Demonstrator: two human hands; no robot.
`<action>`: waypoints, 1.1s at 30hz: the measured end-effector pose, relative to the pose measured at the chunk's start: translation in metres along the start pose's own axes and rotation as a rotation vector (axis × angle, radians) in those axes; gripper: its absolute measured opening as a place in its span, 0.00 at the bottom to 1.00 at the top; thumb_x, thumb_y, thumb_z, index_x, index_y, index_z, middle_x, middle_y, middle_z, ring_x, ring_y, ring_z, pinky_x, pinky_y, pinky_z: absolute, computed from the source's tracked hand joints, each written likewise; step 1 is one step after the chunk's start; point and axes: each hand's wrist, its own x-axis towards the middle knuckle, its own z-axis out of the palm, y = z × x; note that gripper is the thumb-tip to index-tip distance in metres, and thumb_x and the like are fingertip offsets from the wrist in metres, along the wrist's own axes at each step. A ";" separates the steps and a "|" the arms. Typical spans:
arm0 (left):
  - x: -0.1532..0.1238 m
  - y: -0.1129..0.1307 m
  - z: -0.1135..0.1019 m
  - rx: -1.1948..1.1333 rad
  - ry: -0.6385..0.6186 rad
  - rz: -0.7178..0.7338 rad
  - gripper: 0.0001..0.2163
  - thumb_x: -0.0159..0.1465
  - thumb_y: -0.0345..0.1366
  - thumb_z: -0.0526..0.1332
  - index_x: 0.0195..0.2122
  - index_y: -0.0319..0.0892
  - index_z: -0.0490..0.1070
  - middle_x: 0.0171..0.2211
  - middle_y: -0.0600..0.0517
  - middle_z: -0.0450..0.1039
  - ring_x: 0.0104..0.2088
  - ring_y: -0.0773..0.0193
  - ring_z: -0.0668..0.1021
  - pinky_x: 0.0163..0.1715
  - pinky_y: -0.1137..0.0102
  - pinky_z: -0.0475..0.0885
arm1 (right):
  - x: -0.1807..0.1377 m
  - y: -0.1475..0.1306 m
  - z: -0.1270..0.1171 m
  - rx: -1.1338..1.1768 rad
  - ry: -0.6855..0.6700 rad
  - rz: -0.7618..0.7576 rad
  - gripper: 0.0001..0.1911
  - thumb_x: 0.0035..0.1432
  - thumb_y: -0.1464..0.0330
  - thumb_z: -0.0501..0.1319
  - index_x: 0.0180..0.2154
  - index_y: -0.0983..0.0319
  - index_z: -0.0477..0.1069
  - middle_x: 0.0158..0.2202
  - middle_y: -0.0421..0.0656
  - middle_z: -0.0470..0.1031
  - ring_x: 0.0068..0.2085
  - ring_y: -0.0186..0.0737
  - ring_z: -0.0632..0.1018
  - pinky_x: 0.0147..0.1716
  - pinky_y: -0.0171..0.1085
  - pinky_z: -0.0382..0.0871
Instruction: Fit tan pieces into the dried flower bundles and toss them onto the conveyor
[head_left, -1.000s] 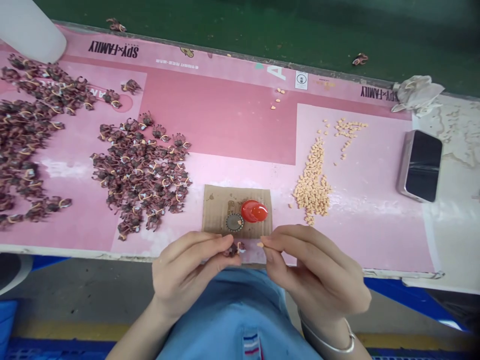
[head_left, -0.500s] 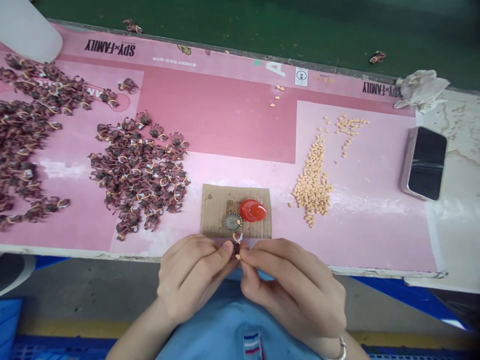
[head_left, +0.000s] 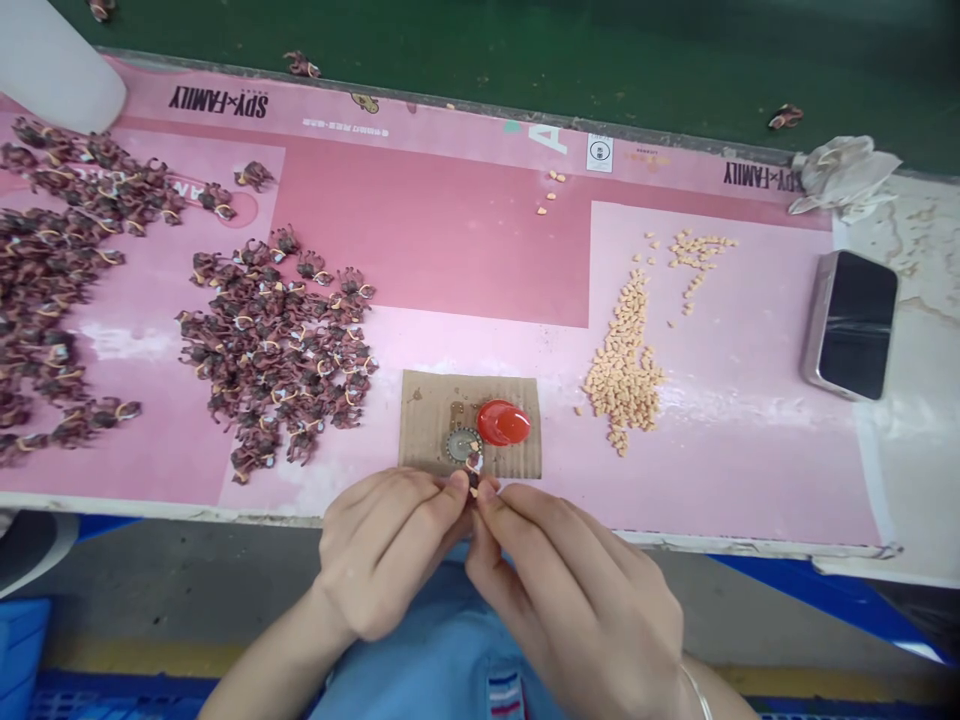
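Observation:
My left hand (head_left: 394, 550) is closed, thumb and fingertips pinching a small dark brown figurine (head_left: 473, 478) at the table's front edge. My right hand (head_left: 581, 590) is closed too, its fingertips pressed against the figurine's other side. A tiny beige piece (head_left: 474, 493) shows at the near end of the figurine, between the fingertips. Just beyond lies a piece of brown cardboard (head_left: 427, 400) carrying a round metal cap with a ridged rim (head_left: 459, 446) and a glossy red cap-like cup (head_left: 502, 422). Whatever the undersides of my fingers touch is hidden.
Similar figurines (head_left: 277, 345) are heaped at left, with a larger pile (head_left: 45, 260) farther left. Beige pieces (head_left: 626, 385) lie at right, near a phone (head_left: 855, 325) and crumpled tissue (head_left: 844, 178). A white container (head_left: 56, 65) stands far left. Behind runs a green surface (head_left: 525, 50).
Figurines on the green surface have shifted right, and another has appeared at top left. My right fingertips have moved slightly left, closer against the held figurine.

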 end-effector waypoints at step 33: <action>0.029 -0.003 -0.008 0.085 -0.149 0.177 0.06 0.75 0.26 0.57 0.45 0.33 0.74 0.32 0.47 0.83 0.34 0.64 0.85 0.42 0.73 0.84 | 0.004 0.022 -0.007 0.238 0.033 0.150 0.06 0.67 0.77 0.62 0.38 0.61 0.74 0.31 0.40 0.82 0.30 0.30 0.83 0.34 0.27 0.81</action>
